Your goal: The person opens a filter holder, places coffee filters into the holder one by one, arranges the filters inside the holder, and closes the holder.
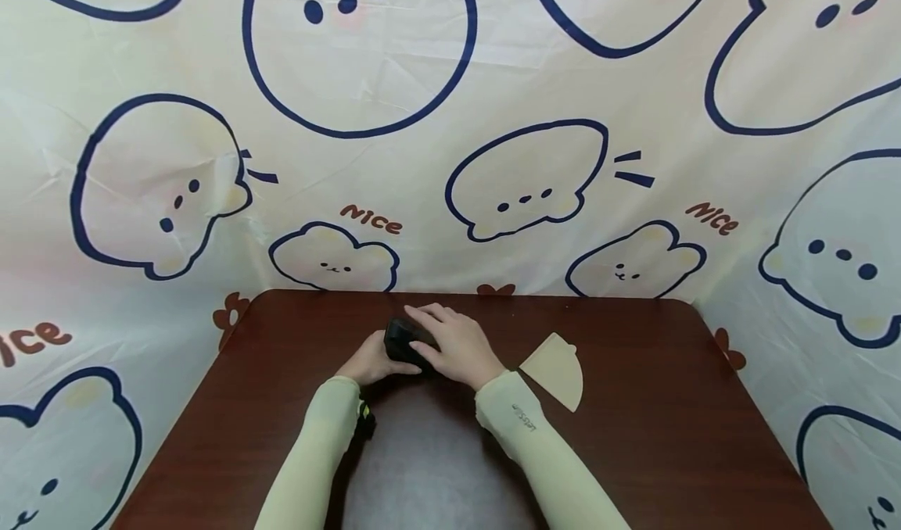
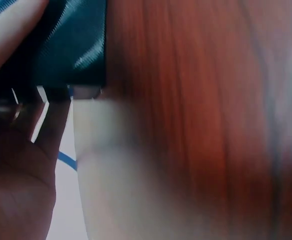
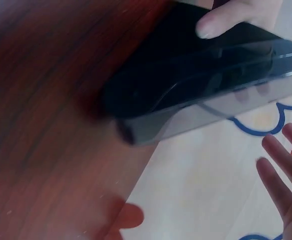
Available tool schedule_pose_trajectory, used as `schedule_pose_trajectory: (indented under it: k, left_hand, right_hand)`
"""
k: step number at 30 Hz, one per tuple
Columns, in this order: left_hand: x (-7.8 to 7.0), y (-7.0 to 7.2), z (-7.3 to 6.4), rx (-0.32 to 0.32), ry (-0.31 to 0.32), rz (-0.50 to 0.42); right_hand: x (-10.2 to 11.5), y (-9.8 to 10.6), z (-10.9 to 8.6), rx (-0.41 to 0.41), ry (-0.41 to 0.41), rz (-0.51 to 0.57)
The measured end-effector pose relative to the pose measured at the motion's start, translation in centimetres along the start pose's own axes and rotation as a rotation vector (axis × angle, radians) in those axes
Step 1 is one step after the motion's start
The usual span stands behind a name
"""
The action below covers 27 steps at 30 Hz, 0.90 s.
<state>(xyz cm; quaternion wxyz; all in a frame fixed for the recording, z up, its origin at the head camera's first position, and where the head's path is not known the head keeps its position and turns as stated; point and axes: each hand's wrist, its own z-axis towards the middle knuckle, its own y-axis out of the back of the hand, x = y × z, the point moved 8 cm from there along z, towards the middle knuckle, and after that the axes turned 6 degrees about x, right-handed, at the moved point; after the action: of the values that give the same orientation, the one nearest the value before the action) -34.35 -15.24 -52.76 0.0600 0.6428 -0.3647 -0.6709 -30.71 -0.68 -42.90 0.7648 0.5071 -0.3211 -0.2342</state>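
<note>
A black box (image 1: 400, 341) with a smoky see-through cover (image 3: 186, 122) is held up over the far middle of the table. My left hand (image 1: 373, 360) grips it from the left, and the thumb (image 3: 221, 22) lies across its black face in the right wrist view. In the left wrist view the textured dark side of the box (image 2: 80, 45) fills the upper left corner. My right hand (image 1: 457, 344) hovers at the right of the box, thumb toward it. Its fingers (image 3: 281, 172) are spread and apart from the cover in the right wrist view.
On the brown table (image 1: 655, 436) lies a cream fan-shaped piece (image 1: 559, 370), like a paper coffee filter, right of my right hand. A printed cloth (image 1: 415, 170) hangs behind the table's far edge and along both sides.
</note>
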Motion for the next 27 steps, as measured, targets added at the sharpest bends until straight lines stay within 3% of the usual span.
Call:
schedule_pose_trajectory:
  k: [7,11,16,27]
  left_hand:
    - [0.6,0.0,0.2,0.013,0.026,-0.011]
    - [0.6,-0.1,0.0,-0.003,0.005,-0.01]
    - [0.4,-0.5,0.1,0.008,-0.001,-0.011]
    - [0.6,0.0,0.0,0.002,0.016,-0.015]
  right_hand:
    - [2.2,-1.4,2.1,0.072,0.08,-0.025]
    - [2.9,-2.0,2.6,0.083,0.124,-0.058]
    - [2.5,-2.2,2.6,0.118,0.088,-0.017]
    - [2.4,-1.9,2.9,0.096,0.084,0.004]
